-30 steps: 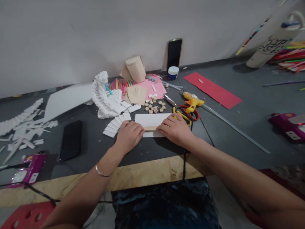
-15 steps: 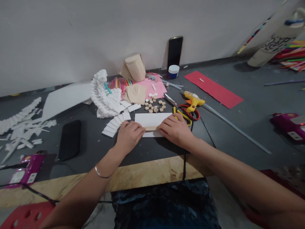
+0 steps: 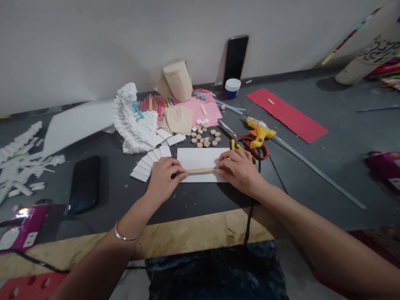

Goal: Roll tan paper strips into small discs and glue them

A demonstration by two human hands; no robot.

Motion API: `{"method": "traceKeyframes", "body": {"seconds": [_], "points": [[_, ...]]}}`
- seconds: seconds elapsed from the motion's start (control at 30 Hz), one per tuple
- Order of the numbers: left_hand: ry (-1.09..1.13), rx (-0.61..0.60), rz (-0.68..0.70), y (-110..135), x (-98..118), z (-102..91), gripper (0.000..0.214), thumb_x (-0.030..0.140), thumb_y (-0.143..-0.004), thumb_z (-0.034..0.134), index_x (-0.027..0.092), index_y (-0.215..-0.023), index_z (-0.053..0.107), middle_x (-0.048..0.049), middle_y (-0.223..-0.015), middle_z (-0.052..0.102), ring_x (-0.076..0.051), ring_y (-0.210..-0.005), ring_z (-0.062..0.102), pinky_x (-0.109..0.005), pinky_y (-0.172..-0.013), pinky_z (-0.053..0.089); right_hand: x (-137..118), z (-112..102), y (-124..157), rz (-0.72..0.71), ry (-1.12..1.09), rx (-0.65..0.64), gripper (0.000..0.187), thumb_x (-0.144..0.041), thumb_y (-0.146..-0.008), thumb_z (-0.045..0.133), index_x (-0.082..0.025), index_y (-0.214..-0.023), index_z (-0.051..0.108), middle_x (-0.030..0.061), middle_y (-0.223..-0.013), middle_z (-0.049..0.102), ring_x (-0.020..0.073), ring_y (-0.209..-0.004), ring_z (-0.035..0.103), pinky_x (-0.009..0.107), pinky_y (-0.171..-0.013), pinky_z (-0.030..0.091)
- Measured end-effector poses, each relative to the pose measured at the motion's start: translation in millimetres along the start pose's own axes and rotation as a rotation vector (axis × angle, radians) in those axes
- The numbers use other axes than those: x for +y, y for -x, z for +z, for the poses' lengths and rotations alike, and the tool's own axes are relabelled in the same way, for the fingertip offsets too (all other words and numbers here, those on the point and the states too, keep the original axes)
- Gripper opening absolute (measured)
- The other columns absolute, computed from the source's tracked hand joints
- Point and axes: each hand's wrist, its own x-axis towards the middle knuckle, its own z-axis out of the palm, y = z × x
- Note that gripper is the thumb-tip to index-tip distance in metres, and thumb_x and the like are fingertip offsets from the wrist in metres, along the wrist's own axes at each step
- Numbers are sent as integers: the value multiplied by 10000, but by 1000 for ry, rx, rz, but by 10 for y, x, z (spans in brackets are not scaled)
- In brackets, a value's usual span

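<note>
A narrow beige strip (image 3: 201, 171), seemingly rolled or folded paper, lies lengthwise across a white rectangular sheet (image 3: 200, 156). My left hand (image 3: 165, 175) pinches its left end between thumb and fingers. At the other end, my right hand (image 3: 239, 168) grips it with curled fingers, which hide that tip. White flat pieces (image 3: 145, 164) are fanned out beside my left hand. Just beyond the sheet sit several small beige rolled discs (image 3: 204, 137). Red-handled scissors (image 3: 229, 130) and a yellow glue gun (image 3: 258, 131) lie close to my right hand.
A black phone (image 3: 83, 183) lies at left, near white scraps (image 3: 21, 166) and a purple device (image 3: 28, 225). Behind are a fluffy white piece (image 3: 131, 129), a beige paper roll (image 3: 179, 81), a blue jar (image 3: 232, 88) and an upright phone (image 3: 236, 56). Red paper (image 3: 287, 114) lies at right.
My hands have moved apart, showing more of the beige strip between them. More of the white sheet's lower edge shows. The whole view has shifted slightly.
</note>
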Motion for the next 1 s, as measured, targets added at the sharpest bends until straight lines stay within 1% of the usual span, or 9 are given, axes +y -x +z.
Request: {"method": "traceKeyframes", "body": {"seconds": [0.27, 0.53, 0.83, 1.0], "points": [[49, -39, -56, -16, -6, -16, 108, 308, -840, 670, 240, -774, 723, -14, -922, 654, -205, -970, 559, -401, -889, 382, 77, -16, -3, 9, -59, -23, 128, -333, -871, 652, -229, -805, 687, 47, -1031, 671, 238, -982, 538, 407, -869, 341], [32, -61, -49, -15, -17, -19, 141, 298, -874, 620, 226, -778, 693, -14, -944, 643, -196, -971, 554, -389, -890, 373, 92, -33, -9, 29, -74, -45, 125, -329, -873, 650, -224, -812, 680, 44, -1037, 673, 235, -989, 544, 410, -876, 342], [42, -77, -55, -21, -11, -37, 163, 304, -848, 642, 200, -723, 630, -19, -958, 627, -202, -977, 548, -393, -901, 360, 98, -39, -24, 54, -80, -48, 125, -323, -830, 697, -227, -755, 667, 34, -1031, 670, 237, -972, 533, 410, -864, 340], [39, -86, -65, -29, 0, -49, 159, 289, -858, 619, 201, -725, 626, -20, -958, 628, -204, -965, 550, -395, -896, 355, 88, -59, -32, 84, -96, -69, 124, -322, -843, 675, -229, -761, 667, 34, -1036, 666, 237, -972, 528, 409, -856, 334]]}}
